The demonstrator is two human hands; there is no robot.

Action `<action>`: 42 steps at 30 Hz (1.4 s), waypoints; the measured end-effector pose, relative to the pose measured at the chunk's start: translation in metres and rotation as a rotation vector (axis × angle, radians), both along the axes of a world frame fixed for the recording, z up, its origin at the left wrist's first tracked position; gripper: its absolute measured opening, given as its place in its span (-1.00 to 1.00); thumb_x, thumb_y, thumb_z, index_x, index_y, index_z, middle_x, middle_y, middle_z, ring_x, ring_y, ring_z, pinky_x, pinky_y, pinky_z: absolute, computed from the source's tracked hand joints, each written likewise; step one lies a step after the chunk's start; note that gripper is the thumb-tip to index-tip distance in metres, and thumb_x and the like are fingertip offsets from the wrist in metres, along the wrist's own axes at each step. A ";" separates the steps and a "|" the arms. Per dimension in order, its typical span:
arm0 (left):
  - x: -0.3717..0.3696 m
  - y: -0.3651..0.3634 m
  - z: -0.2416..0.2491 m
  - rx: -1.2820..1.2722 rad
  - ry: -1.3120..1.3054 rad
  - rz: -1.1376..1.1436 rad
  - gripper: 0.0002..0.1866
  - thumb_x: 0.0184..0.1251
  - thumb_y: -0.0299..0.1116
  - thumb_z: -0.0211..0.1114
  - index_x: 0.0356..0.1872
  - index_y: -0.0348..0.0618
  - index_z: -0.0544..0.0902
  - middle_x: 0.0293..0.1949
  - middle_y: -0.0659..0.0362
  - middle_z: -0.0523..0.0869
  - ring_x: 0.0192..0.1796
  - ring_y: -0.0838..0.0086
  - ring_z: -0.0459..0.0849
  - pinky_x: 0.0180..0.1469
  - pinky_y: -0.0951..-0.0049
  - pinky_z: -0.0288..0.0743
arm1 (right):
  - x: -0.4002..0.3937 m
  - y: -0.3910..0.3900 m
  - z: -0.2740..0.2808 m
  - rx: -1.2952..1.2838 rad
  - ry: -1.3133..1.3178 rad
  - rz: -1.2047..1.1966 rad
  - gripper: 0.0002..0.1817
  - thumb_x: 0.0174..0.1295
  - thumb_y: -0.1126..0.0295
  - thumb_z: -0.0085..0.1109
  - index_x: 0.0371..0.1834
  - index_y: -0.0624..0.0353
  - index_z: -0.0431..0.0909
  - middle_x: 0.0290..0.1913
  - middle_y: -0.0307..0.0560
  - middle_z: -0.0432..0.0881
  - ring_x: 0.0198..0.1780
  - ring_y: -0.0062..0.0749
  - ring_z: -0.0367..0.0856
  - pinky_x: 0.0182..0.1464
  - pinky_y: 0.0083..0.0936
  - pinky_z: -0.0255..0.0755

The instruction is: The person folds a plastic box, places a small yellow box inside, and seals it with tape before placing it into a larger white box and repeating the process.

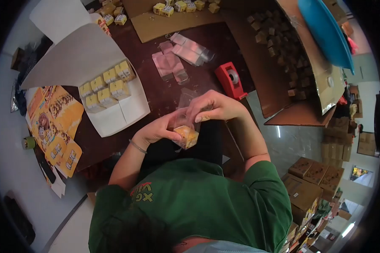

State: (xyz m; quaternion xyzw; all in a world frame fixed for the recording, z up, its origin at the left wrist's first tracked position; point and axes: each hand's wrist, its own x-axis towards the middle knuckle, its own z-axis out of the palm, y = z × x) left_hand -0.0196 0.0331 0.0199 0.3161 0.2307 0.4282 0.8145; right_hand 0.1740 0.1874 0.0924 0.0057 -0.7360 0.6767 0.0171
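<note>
A clear plastic box (179, 120) with a small yellow box (186, 136) in its lower end is held above my lap. My left hand (159, 128) wraps around its side, thumb near the yellow box. The fingers of my right hand (209, 107) are bent together at the box's upper end, beside a raised clear flap; the fingertips are partly hidden. On the dark table lie several flat or folded clear plastic boxes (169, 65). To the left, an open white carton (133, 110) holds several small yellow boxes (107, 96) in two rows.
A red tape dispenser (231, 81) stands at the table's right edge. Behind it, a big cardboard box (251, 90) contains many small brown pieces. Yellow boxes (166, 11) lie on cardboard at the back. Printed orange sheets (57, 122) hang at the left; a blue basin (325, 31) is upper right.
</note>
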 end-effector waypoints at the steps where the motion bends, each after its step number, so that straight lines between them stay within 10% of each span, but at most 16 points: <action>1: 0.003 0.007 -0.009 0.041 0.081 0.079 -0.12 0.06 -0.49 0.53 0.43 -0.23 0.26 0.18 0.16 0.61 0.24 0.47 0.55 0.36 0.36 0.35 | -0.006 0.015 0.001 -0.014 -0.066 -0.068 -0.79 0.31 0.39 0.29 -0.16 0.35 0.69 -0.16 -0.09 0.74 -0.11 -0.50 0.65 0.00 -0.51 0.50; 4: 0.011 0.028 -0.035 0.189 0.912 0.601 -0.33 0.03 -0.52 0.50 0.22 -0.19 0.41 0.13 0.02 0.62 0.26 0.24 0.57 0.29 0.33 0.41 | -0.037 0.094 -0.018 0.277 -0.126 -0.472 -0.77 0.29 0.38 0.29 -0.10 0.31 0.69 -0.17 -0.12 0.76 -0.11 -0.56 0.65 0.01 -0.55 0.51; 7: 0.015 0.032 -0.079 0.221 1.147 0.802 -0.35 0.01 -0.45 0.53 0.17 -0.17 0.44 0.08 -0.03 0.59 0.16 0.05 0.57 0.22 0.22 0.46 | -0.066 0.206 -0.071 0.601 -0.206 -0.751 -0.60 0.23 0.34 0.31 0.12 0.24 0.62 0.02 0.10 0.71 0.03 -0.17 0.70 0.08 -0.35 0.54; 15: 0.018 0.031 -0.087 0.255 1.160 0.813 -0.32 -0.03 -0.47 0.53 0.20 -0.19 0.44 0.14 0.01 0.58 0.21 0.08 0.54 0.27 0.23 0.42 | -0.144 0.396 -0.135 1.142 -0.488 -1.148 -0.30 0.17 0.36 0.29 0.42 0.13 0.31 0.30 0.15 0.46 0.26 0.09 0.48 0.24 -0.09 0.44; 22: 0.016 0.033 -0.079 0.318 1.197 0.823 -0.32 -0.03 -0.50 0.51 0.20 -0.20 0.45 0.16 0.01 0.59 0.22 0.09 0.54 0.30 0.21 0.41 | -0.153 0.374 -0.129 1.275 -0.405 -1.301 -0.40 0.25 0.31 0.24 0.35 0.22 0.35 0.17 0.24 0.56 0.15 0.09 0.58 0.08 -0.04 0.53; 26: 0.016 0.033 -0.080 0.382 1.258 0.813 -0.29 -0.03 -0.47 0.58 0.21 -0.20 0.44 0.16 0.03 0.58 0.23 0.14 0.55 0.28 0.26 0.42 | -0.185 0.350 -0.135 1.153 -0.581 -1.234 -0.46 0.23 0.12 0.26 0.16 0.25 0.44 -0.21 0.14 0.73 -0.14 0.15 0.72 -0.07 -0.06 0.58; 33: 0.016 0.034 -0.078 0.361 1.188 0.834 -0.31 -0.07 -0.50 0.53 0.19 -0.21 0.46 0.13 -0.01 0.61 0.22 0.05 0.54 0.30 0.18 0.41 | -0.175 0.341 -0.121 1.142 -0.479 -1.100 -0.39 0.08 0.24 0.34 0.24 0.02 0.40 -0.15 0.19 0.72 -0.07 0.16 0.68 -0.07 -0.05 0.57; 42: 0.016 0.034 -0.082 0.384 1.183 0.864 -0.34 -0.04 -0.42 0.55 0.16 -0.17 0.46 0.10 -0.01 0.60 0.18 0.02 0.54 0.25 0.16 0.43 | -0.057 0.115 -0.059 1.480 -0.357 -0.139 -0.70 0.12 0.47 0.12 -0.04 0.07 0.52 0.02 -0.06 0.52 0.07 -0.05 0.53 -0.08 -0.12 0.54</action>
